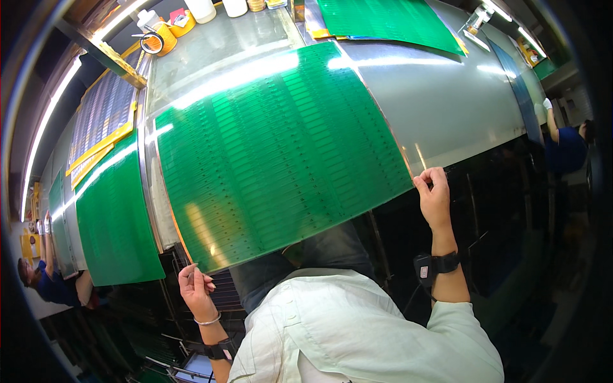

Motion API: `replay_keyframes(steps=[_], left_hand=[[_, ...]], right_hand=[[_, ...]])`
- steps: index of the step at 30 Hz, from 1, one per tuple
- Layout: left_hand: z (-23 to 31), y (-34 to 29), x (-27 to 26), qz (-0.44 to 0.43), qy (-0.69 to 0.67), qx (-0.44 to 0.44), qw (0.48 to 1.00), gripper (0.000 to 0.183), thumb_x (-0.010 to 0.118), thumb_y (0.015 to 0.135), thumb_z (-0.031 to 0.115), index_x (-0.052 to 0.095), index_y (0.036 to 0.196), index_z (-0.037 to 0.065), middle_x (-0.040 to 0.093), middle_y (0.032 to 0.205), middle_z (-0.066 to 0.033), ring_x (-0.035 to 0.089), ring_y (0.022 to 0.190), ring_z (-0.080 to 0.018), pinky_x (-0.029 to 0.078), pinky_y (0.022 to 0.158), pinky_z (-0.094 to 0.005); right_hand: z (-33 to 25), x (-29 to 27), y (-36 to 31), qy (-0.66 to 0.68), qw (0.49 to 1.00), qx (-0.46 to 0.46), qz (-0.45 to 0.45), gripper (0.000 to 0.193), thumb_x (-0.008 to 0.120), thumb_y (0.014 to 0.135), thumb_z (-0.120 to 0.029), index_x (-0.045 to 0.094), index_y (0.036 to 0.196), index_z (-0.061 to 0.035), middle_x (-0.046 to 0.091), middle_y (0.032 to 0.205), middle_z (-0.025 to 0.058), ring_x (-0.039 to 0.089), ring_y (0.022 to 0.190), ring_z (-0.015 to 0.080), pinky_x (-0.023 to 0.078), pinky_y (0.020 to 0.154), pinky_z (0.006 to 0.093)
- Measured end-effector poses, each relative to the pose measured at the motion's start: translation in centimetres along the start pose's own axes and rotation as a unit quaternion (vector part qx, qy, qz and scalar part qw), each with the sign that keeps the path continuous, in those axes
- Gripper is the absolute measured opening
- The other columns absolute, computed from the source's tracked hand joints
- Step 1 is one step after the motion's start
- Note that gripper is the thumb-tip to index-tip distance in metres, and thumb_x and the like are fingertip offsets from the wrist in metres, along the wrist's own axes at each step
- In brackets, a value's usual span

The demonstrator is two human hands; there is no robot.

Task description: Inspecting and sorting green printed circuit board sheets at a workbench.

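Note:
A large green circuit board panel (pixel 281 153) with copper-coloured side edges and rows of fine pattern stretches out in front of me. Its far part lies over a pale worktop, while its near edge reaches past the table toward my body. My left hand (pixel 198 290) pinches the near left corner between thumb and fingers. At the near right corner, my right hand (pixel 434 195) grips the edge in the same way. Bright lamp reflections cross the panel's far end.
Another green panel (pixel 118 223) lies at the left, near yellow-edged patterned sheets (pixel 105 118). More green panels (pixel 389 22) are stacked at the back. Tape rolls (pixel 153 42) and white bottles (pixel 201 9) stand far left. Co-workers are at the left (pixel 54 281) and right (pixel 565 148).

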State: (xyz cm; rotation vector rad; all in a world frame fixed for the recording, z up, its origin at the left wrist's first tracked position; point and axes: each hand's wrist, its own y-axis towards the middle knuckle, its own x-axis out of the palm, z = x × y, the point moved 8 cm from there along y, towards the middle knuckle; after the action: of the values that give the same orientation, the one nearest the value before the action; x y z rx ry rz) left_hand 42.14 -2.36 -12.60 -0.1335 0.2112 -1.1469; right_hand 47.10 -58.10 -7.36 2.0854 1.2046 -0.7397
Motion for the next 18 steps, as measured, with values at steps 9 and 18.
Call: replay_keyframes(steps=[9,18], left_hand=[[-0.2,-0.1,-0.1,0.003,0.002,0.002,1.0,0.013,0.053,0.091,0.01,0.054,0.102,0.004,0.051,0.068,-0.0002,0.048,0.055,-0.0048,0.04,0.047,-0.0163],[0.0,-0.1,0.0,0.008,-0.008,-0.016,1.0,0.012,0.053,0.091,0.011,0.053,0.101,0.005,0.052,0.065,0.0,0.048,0.054,-0.0043,0.039,0.046,-0.0156]], right_hand=[[2.5,1.3,-0.8,0.098,0.989,0.104,-0.027,0.016,0.06,0.082,-0.005,0.047,0.076,0.0002,0.047,0.064,0.0042,0.044,0.06,0.0114,0.04,0.058,0.0266],[2.4,1.7,-1.1,0.143,0.985,0.098,-0.021,0.013,0.058,0.084,-0.002,0.046,0.078,-0.0011,0.046,0.066,-0.0003,0.043,0.061,0.0067,0.038,0.057,0.0223]])
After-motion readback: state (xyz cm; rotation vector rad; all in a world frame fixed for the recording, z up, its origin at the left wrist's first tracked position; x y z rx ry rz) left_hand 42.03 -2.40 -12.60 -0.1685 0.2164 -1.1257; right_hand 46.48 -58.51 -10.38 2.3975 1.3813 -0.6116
